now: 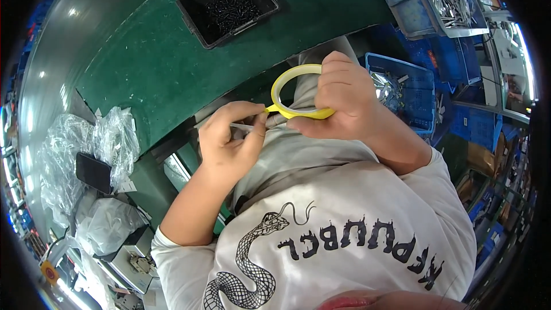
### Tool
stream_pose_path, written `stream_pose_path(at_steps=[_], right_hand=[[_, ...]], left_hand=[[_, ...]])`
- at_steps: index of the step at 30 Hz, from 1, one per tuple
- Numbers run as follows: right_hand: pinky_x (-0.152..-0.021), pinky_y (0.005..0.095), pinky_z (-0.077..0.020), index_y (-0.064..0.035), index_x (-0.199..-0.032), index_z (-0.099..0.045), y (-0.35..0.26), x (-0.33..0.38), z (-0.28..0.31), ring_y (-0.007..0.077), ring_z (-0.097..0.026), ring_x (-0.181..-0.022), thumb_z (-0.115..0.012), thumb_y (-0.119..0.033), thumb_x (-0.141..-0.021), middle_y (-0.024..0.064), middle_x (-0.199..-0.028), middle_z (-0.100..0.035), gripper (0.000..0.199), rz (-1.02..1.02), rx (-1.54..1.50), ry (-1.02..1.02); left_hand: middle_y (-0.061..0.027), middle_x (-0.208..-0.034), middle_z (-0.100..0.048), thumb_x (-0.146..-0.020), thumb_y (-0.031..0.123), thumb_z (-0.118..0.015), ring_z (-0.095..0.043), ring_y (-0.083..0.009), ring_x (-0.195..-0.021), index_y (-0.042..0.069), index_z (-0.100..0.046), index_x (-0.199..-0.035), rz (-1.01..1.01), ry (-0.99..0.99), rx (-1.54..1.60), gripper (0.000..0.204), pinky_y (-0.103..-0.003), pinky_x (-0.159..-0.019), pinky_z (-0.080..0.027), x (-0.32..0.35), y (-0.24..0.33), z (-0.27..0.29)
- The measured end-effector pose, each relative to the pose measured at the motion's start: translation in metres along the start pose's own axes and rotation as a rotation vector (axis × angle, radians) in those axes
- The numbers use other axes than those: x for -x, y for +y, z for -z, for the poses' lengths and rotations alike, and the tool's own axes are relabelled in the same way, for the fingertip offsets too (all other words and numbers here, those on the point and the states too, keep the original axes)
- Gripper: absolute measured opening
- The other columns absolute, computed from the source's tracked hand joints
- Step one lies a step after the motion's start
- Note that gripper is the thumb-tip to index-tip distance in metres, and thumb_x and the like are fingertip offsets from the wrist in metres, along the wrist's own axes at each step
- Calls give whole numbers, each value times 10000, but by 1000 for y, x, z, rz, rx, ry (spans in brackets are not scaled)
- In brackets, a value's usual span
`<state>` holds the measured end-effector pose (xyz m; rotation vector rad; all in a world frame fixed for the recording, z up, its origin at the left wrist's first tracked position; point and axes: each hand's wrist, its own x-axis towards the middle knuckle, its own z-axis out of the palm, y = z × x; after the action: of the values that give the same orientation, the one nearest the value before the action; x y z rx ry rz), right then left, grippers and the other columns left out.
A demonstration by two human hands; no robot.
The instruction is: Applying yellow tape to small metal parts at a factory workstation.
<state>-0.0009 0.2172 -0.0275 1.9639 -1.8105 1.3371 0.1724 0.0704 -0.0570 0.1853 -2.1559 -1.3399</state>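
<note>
A roll of yellow tape (274,89) is held over my lap, its ring tilted toward the left. My right hand (347,100) wraps round the right side of the roll. The thumb lies along the lower edge and the fingers curl over the top. My left hand (232,138) pinches the loose end of the tape between thumb and forefinger, just left of the roll. A short strip of tape runs between the pinch and the ring. The other left fingers are bent and partly hidden.
On the green table (155,74) stands a black bin (198,20) of small dark parts. Clear plastic bags (69,143) and a dark phone (93,173) lie at the left. A blue basket (422,80) and a crate of metal parts (402,0) stand at the right.
</note>
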Motion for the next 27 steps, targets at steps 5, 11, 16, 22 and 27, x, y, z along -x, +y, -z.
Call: stream_pose_path(at_steps=[5, 11, 16, 22, 27], right_hand=[[-519, 328, -304, -113, -612, -490, -1, 2, 2, 211, -408, -492, -896, -207, -602, 19, -552, -445, 417, -70, -6, -1], [-539, 354, -409, -52, -829, -635, -7, 12, 4, 231, -525, -547, -776, -145, -741, 56, -651, -560, 190, -462, -87, -330], [-642, 311, -527, -63, -1212, -588, -9, 13, 3, 198, -654, -743, -621, -82, -813, 86, -983, -658, 400, -668, -410, -554], [-633, 349, -510, -40, -1099, -655, 0, 21, -8, 247, -659, -755, -598, -126, -861, 112, -990, -677, 259, -612, -457, -608], [-633, 381, -476, -63, -1033, -677, -2, 17, -7, 311, -635, -721, -616, -198, -882, 143, -813, -682, 212, -709, -494, -681]], left_hand=[[-79, -879, -700, -828, -40, -704, -667, -117, -742, 10, -636, -999, 187, 16, 86, 191, -230, -645, -510, 1, 4, 1], [-97, -875, -693, -818, -71, -669, -684, -146, -767, 16, -602, -1061, 115, -51, 61, 267, -244, -663, -518, 1, -2, 2], [-102, -890, -679, -781, -105, -618, -675, -164, -768, 25, -568, -1095, 153, -231, 58, 344, -258, -674, -525, -1, 5, 0], [-109, -935, -663, -750, -123, -574, -667, -183, -754, 25, -541, -1115, 183, -358, 30, 395, -272, -646, -532, -6, 6, 1], [-118, -918, -663, -751, -110, -587, -680, -214, -735, 33, -526, -1079, 290, -414, -65, 363, -295, -620, -534, -10, 12, 3]])
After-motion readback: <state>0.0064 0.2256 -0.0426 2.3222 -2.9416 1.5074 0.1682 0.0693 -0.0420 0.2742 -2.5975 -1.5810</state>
